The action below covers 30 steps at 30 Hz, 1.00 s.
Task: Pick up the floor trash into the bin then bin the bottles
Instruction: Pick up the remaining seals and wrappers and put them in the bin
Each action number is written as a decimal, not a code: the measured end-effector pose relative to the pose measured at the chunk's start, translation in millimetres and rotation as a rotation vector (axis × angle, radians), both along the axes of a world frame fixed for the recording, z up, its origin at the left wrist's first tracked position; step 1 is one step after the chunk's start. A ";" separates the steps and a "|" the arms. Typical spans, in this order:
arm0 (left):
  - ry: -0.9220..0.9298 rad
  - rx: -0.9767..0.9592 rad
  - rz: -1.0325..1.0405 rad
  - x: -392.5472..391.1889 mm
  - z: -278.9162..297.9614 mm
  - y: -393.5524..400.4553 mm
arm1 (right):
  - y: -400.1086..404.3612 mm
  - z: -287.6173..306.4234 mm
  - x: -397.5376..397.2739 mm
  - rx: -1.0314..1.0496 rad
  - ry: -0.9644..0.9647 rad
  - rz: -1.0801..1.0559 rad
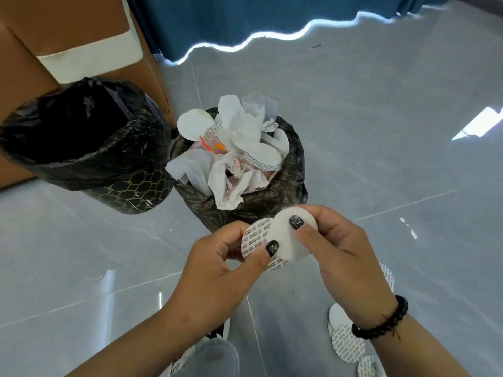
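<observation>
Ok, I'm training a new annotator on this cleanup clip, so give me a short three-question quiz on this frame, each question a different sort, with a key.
1. True or false: the left hand and right hand each pinch a round seal disc.
2. Which bin is heaped with paper trash? A) the patterned bin on the left B) the bin just beyond the hands
3. Fill in: more seal discs lie on the ____ under the right forearm.

Key:
1. True: the left hand holds the printed disc, the right the plain white disc.
2. B
3. floor; discs on the floor
</observation>
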State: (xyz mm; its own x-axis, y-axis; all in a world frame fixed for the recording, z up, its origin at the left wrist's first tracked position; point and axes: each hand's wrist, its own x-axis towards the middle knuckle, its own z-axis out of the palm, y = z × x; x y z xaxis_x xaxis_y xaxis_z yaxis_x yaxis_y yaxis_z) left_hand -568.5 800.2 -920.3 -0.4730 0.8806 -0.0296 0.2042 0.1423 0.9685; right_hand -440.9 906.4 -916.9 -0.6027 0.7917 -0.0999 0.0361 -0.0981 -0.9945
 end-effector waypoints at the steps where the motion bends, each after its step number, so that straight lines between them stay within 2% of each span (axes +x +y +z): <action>1: 0.011 0.011 0.015 0.1 1.7 -0.6 | -0.5 -0.7 2.5 -0.008 -0.010 -0.015; 5: 0.213 0.113 0.106 -28.5 24.7 5.7 | 13.0 -2.6 8.8 -0.072 -0.058 -0.130; 10: 0.557 0.247 0.228 -89.4 54.5 31.9 | 33.4 -15.8 21.7 -0.162 -0.262 -0.174; 14: 0.873 0.124 0.187 -129.5 44.5 59.6 | 38.5 -23.3 26.5 -0.168 -0.309 -0.215; 16: 0.868 0.027 0.131 -140.5 36.1 69.5 | 39.0 -26.4 26.6 -0.174 -0.311 -0.249; 19: 0.665 0.031 0.060 -144.0 29.7 68.9 | 39.0 -32.2 24.7 -0.178 -0.302 -0.273; 24: 0.660 0.099 0.042 -126.6 26.6 49.7 | 43.9 -44.2 35.4 -0.131 -0.367 -0.286; 27: 0.667 0.185 0.107 -107.1 29.3 40.5 | 59.2 -49.6 53.1 -0.020 -0.507 -0.336; 30: 0.674 0.232 0.043 -70.8 28.1 29.7 | 78.8 -69.1 77.3 0.103 -0.800 -0.295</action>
